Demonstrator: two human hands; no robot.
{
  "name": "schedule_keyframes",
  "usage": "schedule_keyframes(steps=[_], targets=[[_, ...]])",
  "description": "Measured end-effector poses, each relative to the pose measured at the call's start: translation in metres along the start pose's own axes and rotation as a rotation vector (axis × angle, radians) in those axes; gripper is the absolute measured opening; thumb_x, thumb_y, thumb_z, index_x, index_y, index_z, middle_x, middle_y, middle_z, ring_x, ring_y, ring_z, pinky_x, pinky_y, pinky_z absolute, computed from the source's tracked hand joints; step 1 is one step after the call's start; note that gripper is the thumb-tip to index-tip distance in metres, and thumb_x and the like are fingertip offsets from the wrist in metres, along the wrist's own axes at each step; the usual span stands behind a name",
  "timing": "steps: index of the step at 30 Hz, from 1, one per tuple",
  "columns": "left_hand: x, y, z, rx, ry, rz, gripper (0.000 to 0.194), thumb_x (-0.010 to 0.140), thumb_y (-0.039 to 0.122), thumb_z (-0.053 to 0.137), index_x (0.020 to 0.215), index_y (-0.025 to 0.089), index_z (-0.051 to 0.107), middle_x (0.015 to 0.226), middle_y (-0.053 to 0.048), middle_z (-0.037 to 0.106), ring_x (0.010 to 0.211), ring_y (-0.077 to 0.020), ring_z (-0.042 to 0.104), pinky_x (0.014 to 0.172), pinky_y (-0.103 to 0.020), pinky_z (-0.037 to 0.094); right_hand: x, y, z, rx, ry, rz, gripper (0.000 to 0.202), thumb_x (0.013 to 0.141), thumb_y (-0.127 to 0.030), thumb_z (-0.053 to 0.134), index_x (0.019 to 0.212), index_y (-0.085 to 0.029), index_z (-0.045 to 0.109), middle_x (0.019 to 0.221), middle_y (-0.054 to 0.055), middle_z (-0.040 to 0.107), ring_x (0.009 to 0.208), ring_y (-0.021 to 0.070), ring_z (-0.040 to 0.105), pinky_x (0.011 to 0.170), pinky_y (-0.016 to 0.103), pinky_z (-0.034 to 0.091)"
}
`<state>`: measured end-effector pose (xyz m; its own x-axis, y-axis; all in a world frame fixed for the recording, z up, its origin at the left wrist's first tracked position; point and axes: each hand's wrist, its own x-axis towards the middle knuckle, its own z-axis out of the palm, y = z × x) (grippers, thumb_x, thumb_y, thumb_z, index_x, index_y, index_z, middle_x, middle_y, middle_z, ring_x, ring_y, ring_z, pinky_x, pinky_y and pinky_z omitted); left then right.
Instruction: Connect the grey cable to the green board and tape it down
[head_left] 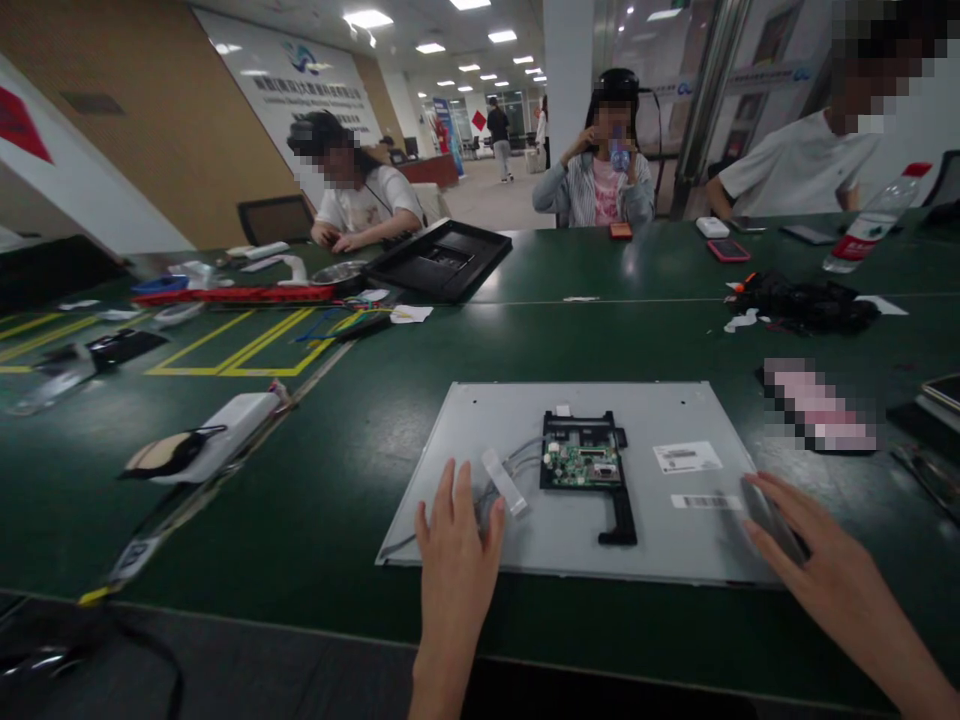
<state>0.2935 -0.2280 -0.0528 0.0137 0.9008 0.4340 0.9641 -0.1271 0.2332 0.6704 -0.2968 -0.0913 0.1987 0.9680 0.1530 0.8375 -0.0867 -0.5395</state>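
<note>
A flat grey display panel [495, 420] lies back side up in front of me. On it sits a black plastic bracket [619, 510] around a green circuit board [581, 465]. A grey cable runs from there to the panel's left side, under a strip of pale tape [503, 482]. My left hand [456, 530] is over the panel's left part beside the tape, fingers spread, holding nothing. At the panel's right edge, my right hand [806, 540] has thumb and fingers around a smooth grey object [776, 520], blurred and partly hidden. Two white labels [686, 457] lie near it.
Ahead on the green table rests a black frame [442, 260]. To the left are a white device [214, 435], wires and yellow tape lines. On the right lie a phone [821, 405], a black bundle [814, 300] and a water bottle [877, 220]. Three people sit opposite.
</note>
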Motion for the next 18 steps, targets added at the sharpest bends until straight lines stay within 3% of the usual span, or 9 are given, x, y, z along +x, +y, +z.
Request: schedule_keyframes(steps=[11, 18], targets=[[-0.002, 0.024, -0.004, 0.024, 0.055, 0.055, 0.047, 0.095, 0.035, 0.041, 0.137, 0.014, 0.038, 0.146, -0.02, 0.038, 0.136, -0.0307, 0.036, 0.109, -0.056, 0.027, 0.008, -0.015, 0.009, -0.21, -0.028, -0.296, 0.056, 0.088, -0.05, 0.049, 0.136, -0.021, 0.048, 0.141, 0.01, 0.05, 0.131, 0.0336, 0.043, 0.102, 0.055, 0.043], [-0.004, 0.044, -0.002, 0.02, 0.046, 0.056, 0.048, 0.094, 0.033, 0.044, 0.137, 0.013, 0.038, 0.148, -0.02, 0.034, 0.139, -0.0297, 0.031, 0.112, -0.053, 0.026, 0.009, -0.034, -0.002, -0.268, -0.177, -0.479, 0.057, 0.089, -0.048, 0.051, 0.141, -0.027, 0.044, 0.149, 0.007, 0.04, 0.137, 0.0382, 0.033, 0.096, 0.057, 0.048]])
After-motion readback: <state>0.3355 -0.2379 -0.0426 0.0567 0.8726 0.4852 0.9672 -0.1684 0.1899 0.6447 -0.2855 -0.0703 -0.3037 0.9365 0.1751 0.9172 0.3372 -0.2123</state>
